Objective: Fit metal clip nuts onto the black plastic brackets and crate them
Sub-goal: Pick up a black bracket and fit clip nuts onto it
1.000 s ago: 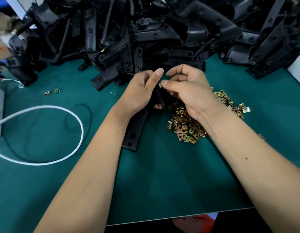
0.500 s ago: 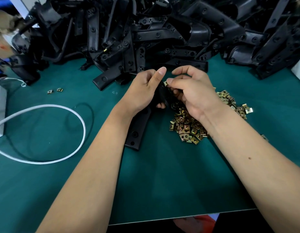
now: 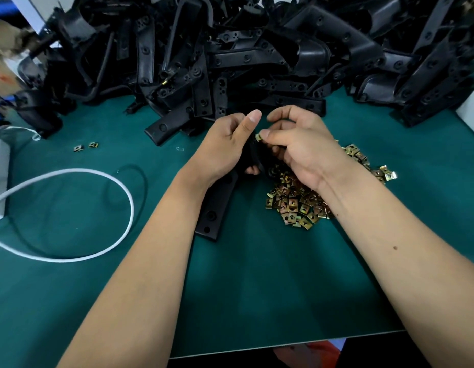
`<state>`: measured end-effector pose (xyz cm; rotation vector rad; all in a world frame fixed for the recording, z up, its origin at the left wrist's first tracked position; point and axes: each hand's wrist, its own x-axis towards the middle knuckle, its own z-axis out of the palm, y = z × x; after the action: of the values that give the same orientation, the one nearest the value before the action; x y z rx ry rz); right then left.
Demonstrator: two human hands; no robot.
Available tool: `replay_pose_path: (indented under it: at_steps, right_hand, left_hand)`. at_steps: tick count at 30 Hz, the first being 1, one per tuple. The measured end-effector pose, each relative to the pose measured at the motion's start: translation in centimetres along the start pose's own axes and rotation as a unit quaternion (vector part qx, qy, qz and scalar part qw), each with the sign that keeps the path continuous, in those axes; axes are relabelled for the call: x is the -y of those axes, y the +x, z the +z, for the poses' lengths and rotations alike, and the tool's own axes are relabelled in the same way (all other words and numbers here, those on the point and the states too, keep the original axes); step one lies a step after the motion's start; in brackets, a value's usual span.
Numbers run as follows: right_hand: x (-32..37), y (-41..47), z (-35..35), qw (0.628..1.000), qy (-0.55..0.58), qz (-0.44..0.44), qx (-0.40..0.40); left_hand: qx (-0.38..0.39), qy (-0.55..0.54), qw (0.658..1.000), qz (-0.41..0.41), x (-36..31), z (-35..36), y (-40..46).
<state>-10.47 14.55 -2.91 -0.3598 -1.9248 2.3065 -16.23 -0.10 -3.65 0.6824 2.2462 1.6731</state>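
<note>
1. The green mat [image 3: 257, 288] covers the table under both forearms and runs past the hands on every side.
2. A big heap of brackets [image 3: 257, 57], all black plastic, lies on the mat beyond the hands, stretching from far to the left of them to far to the right.
3. A white cable [image 3: 129, 208] loops on the mat well to the left of the left forearm; a thin black ring [image 3: 144, 181] lies just inside the loop, nearer the left wrist.
4. The bracket [image 3: 217, 205] being worked on lies under the left hand; its long end sticks out below the left wrist and rests on the mat, and its upper end is hidden between the two hands.
5. The left hand [image 3: 225, 147] grips the upper part of this bracket, fingers curled round it and thumb raised beside its top.
6. The right hand [image 3: 302, 147] is curled, pinching a clip nut [image 3: 258, 137] between thumb and forefinger, right at the bracket's top edge, just beside the left thumb.
7. A pile of clip nuts [image 3: 297, 205], brass-coloured, lies on the mat under and to the right of the right wrist.
8. Two loose nuts [image 3: 85, 146] lie well to the left of the left hand.
</note>
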Motion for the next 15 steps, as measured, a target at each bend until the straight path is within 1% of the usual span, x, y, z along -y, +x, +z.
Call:
replay_pose_path:
  at_steps: [2, 4, 7, 8, 10, 15]
  right_hand:
    - [0.02, -0.05, -0.05, 1.0, -0.01, -0.007, 0.002]
    - [0.05, -0.12, 0.02, 1.0, 0.002, -0.005, 0.002]
    - [0.17, -0.29, 0.21, 0.997, 0.076, 0.014, 0.001]
    - [0.19, -0.28, 0.27, 0.996, 0.084, 0.013, -0.008]
    - [0.15, -0.27, 0.36, 0.997, 0.073, 0.005, -0.018]
    - [0.27, -0.61, 0.55, 0.997, 0.073, 0.004, 0.004]
  left_hand:
    - [-0.003, 0.019, 1.0, -0.007, -0.1, -0.02, 0.04]
    - [0.006, 0.013, 1.0, -0.005, -0.1, -0.09, 0.06]
    - [0.02, -0.016, 1.0, 0.011, 0.0, -0.12, 0.0]
    - [0.022, -0.029, 0.999, 0.016, -0.03, -0.1, -0.1]
    - [0.023, -0.046, 0.998, 0.02, -0.1, -0.05, -0.22]
    - [0.028, -0.04, 0.999, 0.019, -0.2, -0.1, -0.2]
